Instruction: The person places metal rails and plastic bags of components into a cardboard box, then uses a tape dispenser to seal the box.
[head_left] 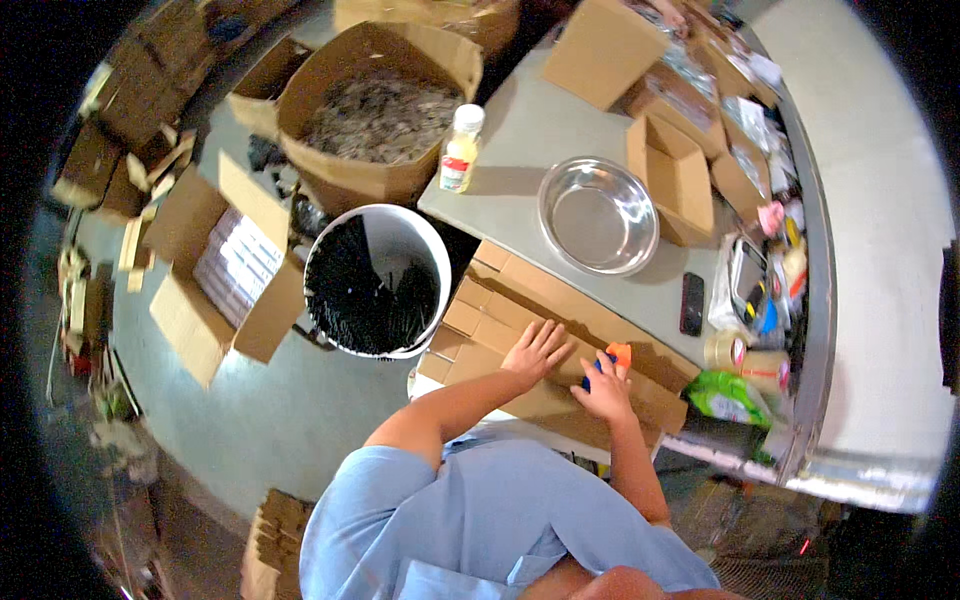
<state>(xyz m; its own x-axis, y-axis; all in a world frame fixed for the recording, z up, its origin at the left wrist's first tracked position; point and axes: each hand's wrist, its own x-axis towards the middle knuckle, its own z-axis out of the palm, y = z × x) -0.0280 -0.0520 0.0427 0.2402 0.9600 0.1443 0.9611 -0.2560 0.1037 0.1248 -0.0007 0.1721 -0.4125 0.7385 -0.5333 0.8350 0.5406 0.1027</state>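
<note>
My left hand [540, 352] lies flat, fingers spread, on a brown cardboard carton [510, 325] at the near edge of the table. Just to its right, my right hand [606, 392] is curled over a small blue-and-orange tool [621, 354]. Most of that tool is hidden under my fingers, so its exact kind does not show. Beneath both hands run long cardboard panels with seams, and several smaller flaps or boxes line the carton's left end.
A steel bowl [599, 216], a bottle [461, 150] and a black phone [691, 304] stand or lie on the grey table. Tape rolls [724, 350] and a green packet [728, 398] sit at right. Left are a white bucket [432, 240] of black pieces and an open box [195, 320].
</note>
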